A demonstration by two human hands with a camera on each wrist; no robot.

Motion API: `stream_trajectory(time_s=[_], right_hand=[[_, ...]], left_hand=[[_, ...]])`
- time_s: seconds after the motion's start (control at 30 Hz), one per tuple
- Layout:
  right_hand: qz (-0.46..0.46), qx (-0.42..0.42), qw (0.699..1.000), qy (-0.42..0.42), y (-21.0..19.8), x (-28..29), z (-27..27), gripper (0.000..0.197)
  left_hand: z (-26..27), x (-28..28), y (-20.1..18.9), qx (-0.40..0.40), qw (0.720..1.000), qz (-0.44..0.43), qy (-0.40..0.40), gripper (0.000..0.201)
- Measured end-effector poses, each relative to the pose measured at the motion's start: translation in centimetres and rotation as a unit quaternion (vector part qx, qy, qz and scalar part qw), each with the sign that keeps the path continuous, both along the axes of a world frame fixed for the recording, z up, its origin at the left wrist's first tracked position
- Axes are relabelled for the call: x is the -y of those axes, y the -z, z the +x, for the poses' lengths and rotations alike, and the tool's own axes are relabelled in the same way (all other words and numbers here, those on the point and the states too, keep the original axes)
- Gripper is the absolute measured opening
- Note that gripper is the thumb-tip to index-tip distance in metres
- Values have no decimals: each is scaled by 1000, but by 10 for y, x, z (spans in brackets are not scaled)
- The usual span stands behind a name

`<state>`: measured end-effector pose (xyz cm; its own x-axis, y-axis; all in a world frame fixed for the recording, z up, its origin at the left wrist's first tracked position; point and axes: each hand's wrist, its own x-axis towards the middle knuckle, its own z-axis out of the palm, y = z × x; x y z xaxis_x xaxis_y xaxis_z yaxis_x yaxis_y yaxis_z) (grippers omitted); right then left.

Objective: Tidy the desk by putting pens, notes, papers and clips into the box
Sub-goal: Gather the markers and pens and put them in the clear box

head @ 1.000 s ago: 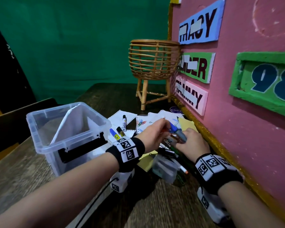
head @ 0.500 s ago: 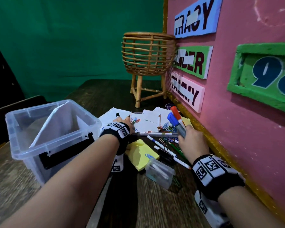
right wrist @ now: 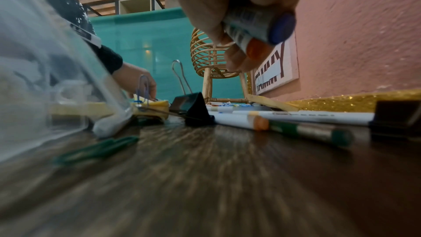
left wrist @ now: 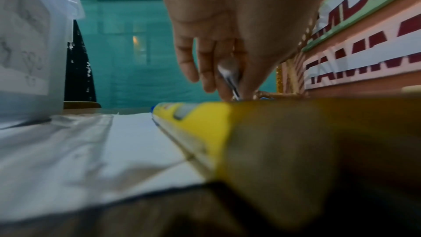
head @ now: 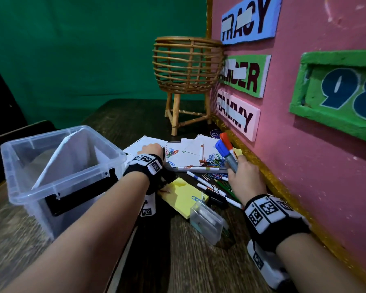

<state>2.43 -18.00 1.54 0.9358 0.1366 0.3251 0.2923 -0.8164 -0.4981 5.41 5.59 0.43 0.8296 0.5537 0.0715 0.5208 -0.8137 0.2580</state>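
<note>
My right hand (head: 245,178) grips two markers (head: 225,151) upright, one blue-capped and one red-capped, close to the pink wall; the right wrist view shows their ends (right wrist: 255,24) in my curled fingers. My left hand (head: 151,148) reaches forward onto the white papers (head: 190,151) beside the clear plastic box (head: 25,212). In the left wrist view its fingers pinch a thin whitish pen (left wrist: 229,75), and a yellow marker (left wrist: 182,114) lies on the paper below. A sheet of paper (head: 72,155) leans inside the box. Coloured paper clips (head: 211,159) lie scattered on the papers.
Between my arms lie a yellow sticky-note pad (head: 184,195), a small clear case (head: 205,220), several pens (head: 207,185) and a black binder clip (right wrist: 193,107). A wicker basket on legs (head: 188,64) stands at the back corner. The pink wall (head: 304,155) runs along the right.
My left hand left the right hand and moved forward-left onto the papers. My right hand drew the two markers out of the pile and stood them upright.
</note>
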Motion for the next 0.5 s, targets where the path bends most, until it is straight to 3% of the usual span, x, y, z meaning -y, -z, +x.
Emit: stream_trajectory(time_s=[0.1, 0.23, 0.33, 0.5], right_hand=[[0, 11, 1000, 16, -3, 1, -4, 25], [12, 33, 999, 32, -7, 4, -9, 28], [63, 46, 997, 2, -8, 5, -13, 39], [147, 47, 985, -74, -7, -2, -25, 45]], left_hand=[[-14, 19, -7, 85, 995, -39, 22, 20], [-55, 58, -19, 222, 960, -117, 127, 17], [-79, 80, -15, 237, 934, -136, 231, 16], [-106, 104, -6, 253, 851, -121, 443, 16]])
